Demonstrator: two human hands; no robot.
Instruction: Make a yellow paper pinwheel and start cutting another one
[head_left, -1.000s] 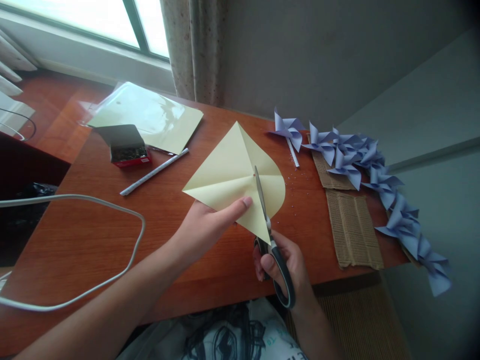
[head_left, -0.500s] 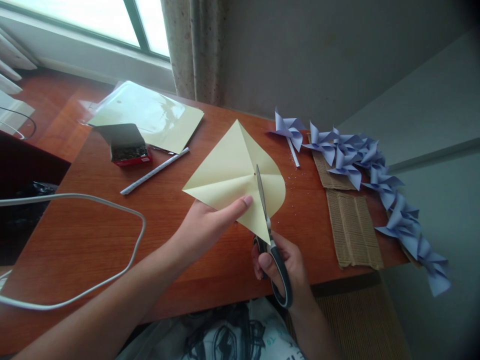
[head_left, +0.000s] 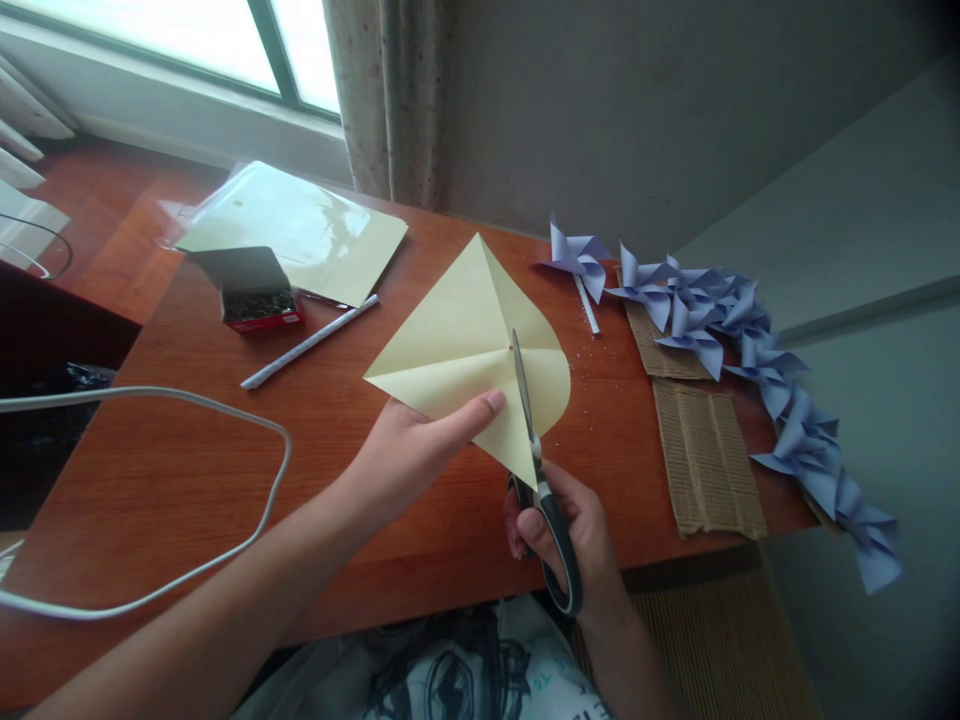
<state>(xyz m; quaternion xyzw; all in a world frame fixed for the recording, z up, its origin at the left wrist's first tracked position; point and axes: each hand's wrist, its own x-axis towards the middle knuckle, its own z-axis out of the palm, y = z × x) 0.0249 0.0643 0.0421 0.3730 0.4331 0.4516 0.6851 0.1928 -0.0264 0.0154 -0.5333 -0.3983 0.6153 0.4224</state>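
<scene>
My left hand [head_left: 409, 452] pinches the near edge of a pale yellow paper square [head_left: 457, 345], held slightly above the wooden desk [head_left: 187, 470] with its right corner curled. My right hand [head_left: 581, 530] grips black-handled scissors [head_left: 541, 480]. Their blades run up along the paper's crease from its near corner to about its centre.
Several purple paper pinwheels [head_left: 720, 320] lie in a row along the desk's right edge, over corrugated cardboard pieces [head_left: 705, 455]. At the back left are a plastic sleeve of yellow sheets [head_left: 300, 230], a small red box [head_left: 255, 290] and a white paper stick [head_left: 307, 343]. A white cable [head_left: 225, 410] loops at left.
The scissors and my right hand have moved slightly forward along the crease. The paper has lifted a little. My left hand has stayed in place.
</scene>
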